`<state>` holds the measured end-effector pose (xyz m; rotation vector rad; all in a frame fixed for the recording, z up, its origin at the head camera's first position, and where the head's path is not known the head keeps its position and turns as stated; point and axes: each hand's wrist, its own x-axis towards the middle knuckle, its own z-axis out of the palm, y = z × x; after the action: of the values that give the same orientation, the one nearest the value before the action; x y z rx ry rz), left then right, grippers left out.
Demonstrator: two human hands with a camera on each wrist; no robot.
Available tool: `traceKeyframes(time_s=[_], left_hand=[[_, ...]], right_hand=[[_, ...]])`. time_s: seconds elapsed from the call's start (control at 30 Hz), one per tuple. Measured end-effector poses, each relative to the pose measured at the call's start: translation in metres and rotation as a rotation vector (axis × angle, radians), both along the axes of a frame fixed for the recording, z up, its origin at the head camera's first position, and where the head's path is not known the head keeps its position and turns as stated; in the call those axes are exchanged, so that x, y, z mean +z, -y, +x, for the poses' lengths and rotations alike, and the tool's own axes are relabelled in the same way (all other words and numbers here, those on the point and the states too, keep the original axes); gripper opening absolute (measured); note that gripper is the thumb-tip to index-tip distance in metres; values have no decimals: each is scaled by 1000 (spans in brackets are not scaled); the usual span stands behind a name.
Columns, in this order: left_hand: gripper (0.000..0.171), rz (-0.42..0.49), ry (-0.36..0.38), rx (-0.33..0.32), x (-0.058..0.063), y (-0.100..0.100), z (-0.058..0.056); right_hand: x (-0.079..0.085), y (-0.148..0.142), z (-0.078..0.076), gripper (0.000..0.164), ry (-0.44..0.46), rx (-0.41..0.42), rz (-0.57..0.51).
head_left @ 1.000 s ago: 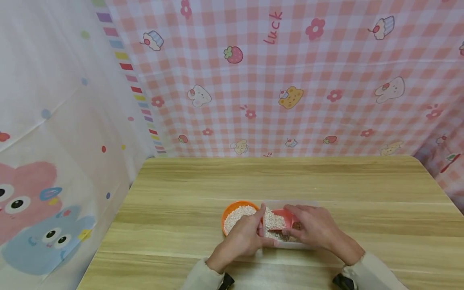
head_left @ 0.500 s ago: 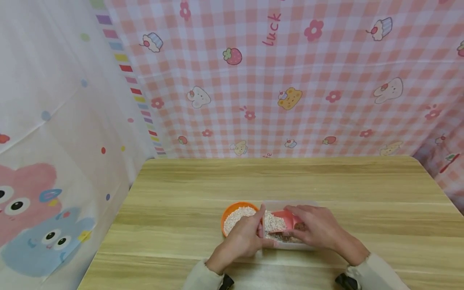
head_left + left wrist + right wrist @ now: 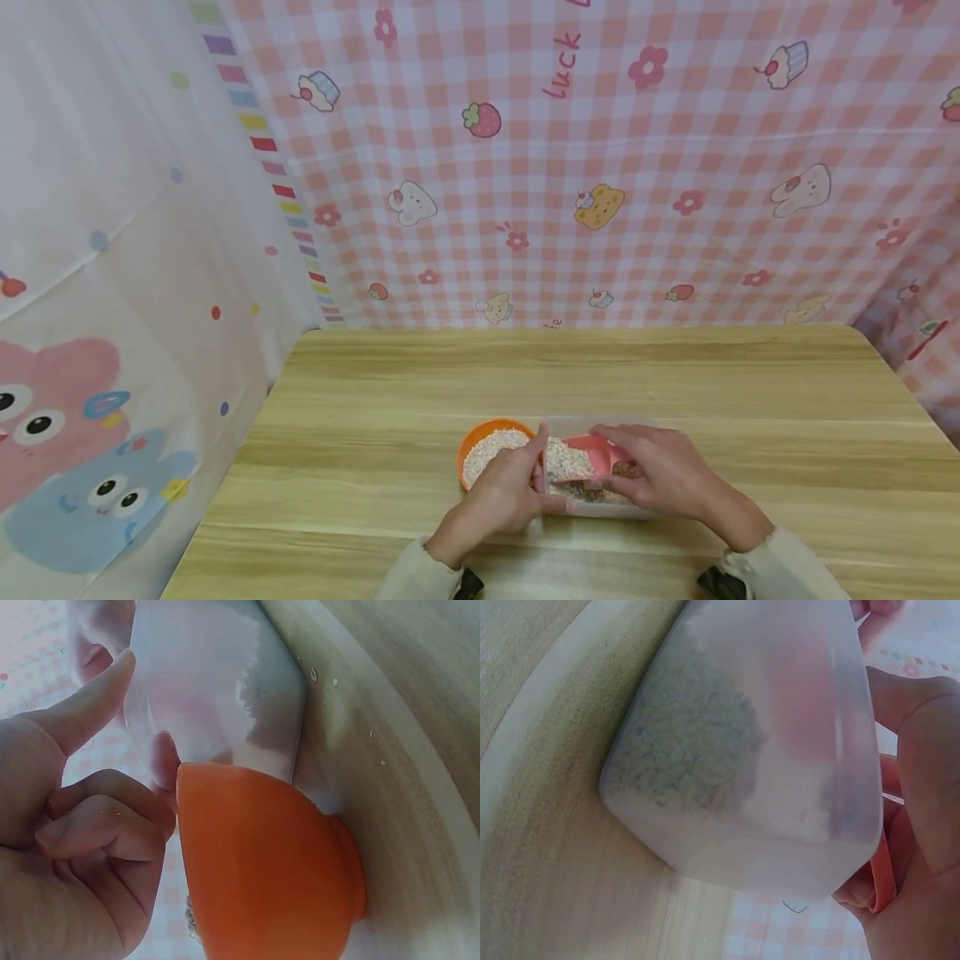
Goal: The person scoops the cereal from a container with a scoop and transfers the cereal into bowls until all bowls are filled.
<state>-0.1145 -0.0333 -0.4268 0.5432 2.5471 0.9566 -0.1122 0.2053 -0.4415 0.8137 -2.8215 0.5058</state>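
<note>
A translucent plastic container [image 3: 622, 508] stands on the table in the head view, with pale flakes [image 3: 567, 460] and darker brown bits [image 3: 626, 469] inside. My left hand [image 3: 501, 490] grips its left end. In the left wrist view one finger lies straight along the rim while others curl. My right hand [image 3: 667, 471] reaches into the container and holds a red scoop [image 3: 597, 452] filled with pale flakes. Part of the scoop's handle [image 3: 883, 877] shows under the fingers in the right wrist view. Next to my left hand is an orange bowl [image 3: 468, 446] of pale flakes.
The wooden table [image 3: 360, 400] extends on all sides, with a few loose flakes [image 3: 335, 681] lying near the container. A pink checked curtain [image 3: 525, 167] hangs behind it, and a white printed curtain [image 3: 150, 250] hangs at the left.
My right hand has shifted slightly to the right with the scoop, and more of the brown bits show around it. My left hand keeps its grip on the container's end.
</note>
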Motion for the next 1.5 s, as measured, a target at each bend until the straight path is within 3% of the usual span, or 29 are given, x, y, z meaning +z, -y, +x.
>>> traceKeyframes(time_s=[1.17,1.5], left_hand=[[107,80,-62,22,-5,3,2],[92,77,-130,63,6,8,1]], right_hand=[[0,-5,2,58,33,3,-119],[1,-7,2,56,64,2,-141]])
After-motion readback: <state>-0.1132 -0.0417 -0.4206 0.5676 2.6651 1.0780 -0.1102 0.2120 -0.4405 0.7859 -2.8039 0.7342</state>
